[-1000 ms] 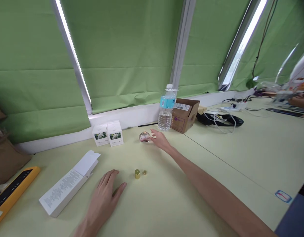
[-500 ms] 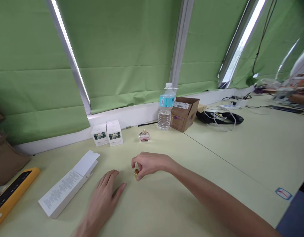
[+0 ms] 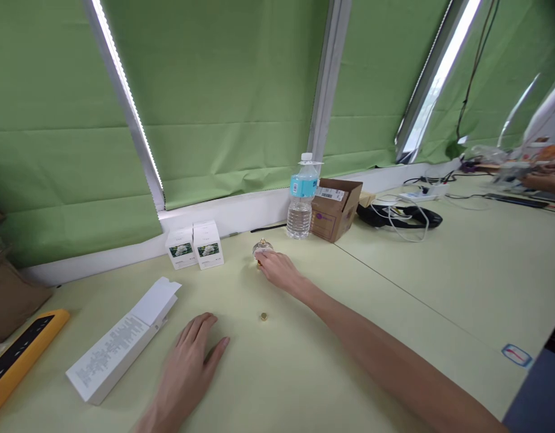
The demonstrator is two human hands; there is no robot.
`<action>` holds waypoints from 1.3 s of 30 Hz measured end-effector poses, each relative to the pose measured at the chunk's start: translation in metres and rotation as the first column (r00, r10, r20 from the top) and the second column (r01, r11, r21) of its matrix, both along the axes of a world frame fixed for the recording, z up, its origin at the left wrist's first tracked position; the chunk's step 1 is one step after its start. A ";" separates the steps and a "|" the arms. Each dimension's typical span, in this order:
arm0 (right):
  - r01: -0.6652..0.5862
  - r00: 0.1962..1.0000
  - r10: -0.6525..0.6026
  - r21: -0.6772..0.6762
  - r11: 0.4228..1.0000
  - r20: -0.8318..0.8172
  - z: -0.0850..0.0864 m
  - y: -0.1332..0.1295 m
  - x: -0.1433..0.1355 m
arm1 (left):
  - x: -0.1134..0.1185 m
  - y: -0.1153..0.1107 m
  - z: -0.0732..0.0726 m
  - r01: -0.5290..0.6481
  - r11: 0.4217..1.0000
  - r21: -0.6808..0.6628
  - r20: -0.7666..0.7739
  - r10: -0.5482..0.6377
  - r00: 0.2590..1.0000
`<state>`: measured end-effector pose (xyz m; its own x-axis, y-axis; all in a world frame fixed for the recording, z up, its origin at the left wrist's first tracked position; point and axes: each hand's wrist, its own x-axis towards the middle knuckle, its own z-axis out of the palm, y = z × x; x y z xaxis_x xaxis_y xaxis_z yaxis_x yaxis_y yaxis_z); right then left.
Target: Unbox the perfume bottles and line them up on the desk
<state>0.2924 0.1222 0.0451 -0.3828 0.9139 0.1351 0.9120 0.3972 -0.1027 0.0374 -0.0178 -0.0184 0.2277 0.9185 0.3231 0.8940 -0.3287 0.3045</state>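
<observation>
My right hand [image 3: 279, 270] reaches toward the back of the table, its fingers closed on a small gold-coloured piece [image 3: 260, 262] directly in front of the round glass perfume bottle [image 3: 261, 245], which it partly covers. A small gold cap [image 3: 263, 316] lies on the table between my two hands. Resting on the tabletop, my left hand [image 3: 190, 359] has its thumb and fingers apart and holds nothing. To its left lies a long white box [image 3: 115, 352] with its end flap raised.
Two small white boxes [image 3: 181, 248] stand near the wall. Farther right are a water bottle [image 3: 301, 201], an open cardboard box [image 3: 334, 213] and a black device with white cables [image 3: 398, 216]. A yellow power strip [image 3: 31, 343] lies far left. At the far right, another person's hand shows.
My right hand has moved from mid-table back to the perfume bottle, carrying a gold-coloured piece. A small gold cap now shows where that hand was. My left hand has stayed put.
</observation>
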 end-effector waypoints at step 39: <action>0.083 0.973 -0.119 -0.182 0.980 -0.200 -0.017 0.029 0.044 | -0.001 0.000 -0.001 0.000 1.000 0.008 0.006 0.000 1.000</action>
<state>0.3364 0.1517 0.0280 -0.2673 0.9628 0.0401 0.8975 0.2639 -0.3534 0.0368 -0.0175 -0.0191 0.2258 0.9160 0.3317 0.8921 -0.3312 0.3074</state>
